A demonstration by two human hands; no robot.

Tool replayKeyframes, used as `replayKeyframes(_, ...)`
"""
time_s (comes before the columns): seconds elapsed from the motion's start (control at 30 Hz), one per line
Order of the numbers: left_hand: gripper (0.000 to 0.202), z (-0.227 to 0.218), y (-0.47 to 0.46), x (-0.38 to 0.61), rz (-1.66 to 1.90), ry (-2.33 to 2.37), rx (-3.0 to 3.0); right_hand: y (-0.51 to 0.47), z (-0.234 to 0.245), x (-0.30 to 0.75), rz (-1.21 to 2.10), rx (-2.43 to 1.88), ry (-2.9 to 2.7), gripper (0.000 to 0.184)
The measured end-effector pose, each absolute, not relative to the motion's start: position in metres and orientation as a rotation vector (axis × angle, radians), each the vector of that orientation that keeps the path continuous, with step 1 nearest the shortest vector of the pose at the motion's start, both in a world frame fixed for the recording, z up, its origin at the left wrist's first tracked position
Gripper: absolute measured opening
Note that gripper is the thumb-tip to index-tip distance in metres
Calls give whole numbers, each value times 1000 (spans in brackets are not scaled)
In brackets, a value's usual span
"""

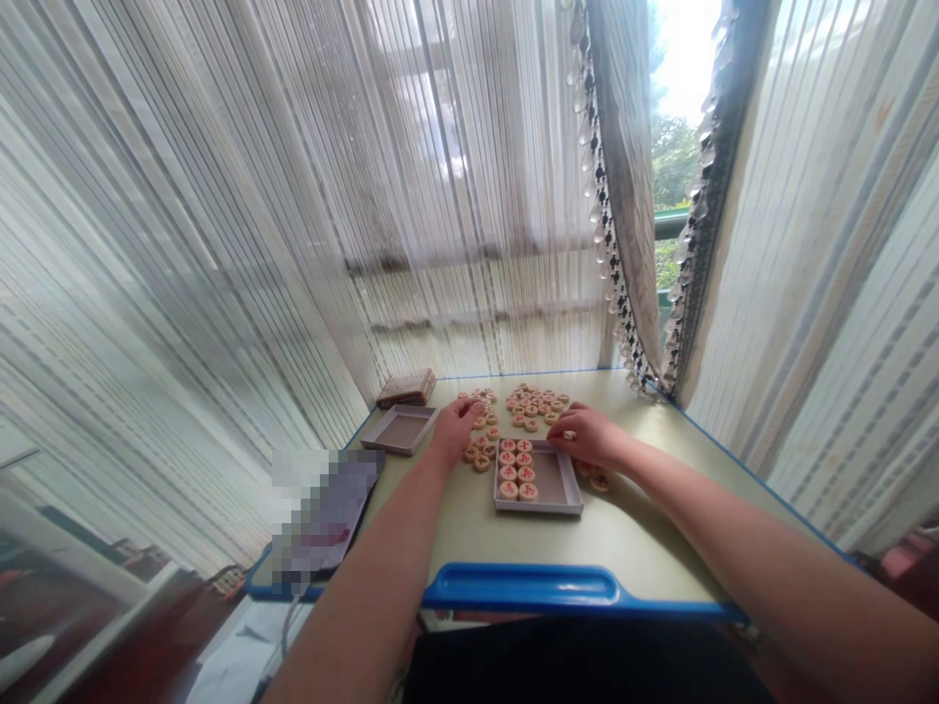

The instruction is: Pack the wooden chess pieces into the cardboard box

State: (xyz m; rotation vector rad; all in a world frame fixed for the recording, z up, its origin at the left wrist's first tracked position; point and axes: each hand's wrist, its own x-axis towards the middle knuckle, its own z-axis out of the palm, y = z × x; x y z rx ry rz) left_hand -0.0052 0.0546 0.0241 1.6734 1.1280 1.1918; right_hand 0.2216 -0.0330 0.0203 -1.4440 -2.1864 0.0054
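Note:
A shallow white box (539, 507) holds two columns of round wooden Chinese chess pieces (526, 475) with red characters along its left side. The rest of its floor is bare. Beyond the box's left corner, my left hand (456, 426) reaches among loose pieces (481, 462), its fingers drawn together at the tips; what they hold, if anything, is hidden. At the box's far right corner is my right hand (587, 434), with fingers curled over a wooden Chinese chess piece (569, 435). A few more pieces (600, 483) lie below that hand, partly covered.
More loose pieces (539, 399) are heaped toward the table's far side. The box lid (402, 450) lies to the left, near a folded brown board-like item (406, 386). A blurred-out flat device (330, 528) rests at the left edge. A blue tray groove (524, 585) edges the table (652, 548).

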Motion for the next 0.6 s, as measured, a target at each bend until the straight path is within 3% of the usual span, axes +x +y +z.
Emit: replayKeyframes(0.6,27,30,45,3,1131,1061,1537,-25,10,213,37,-1358,-2217,21)
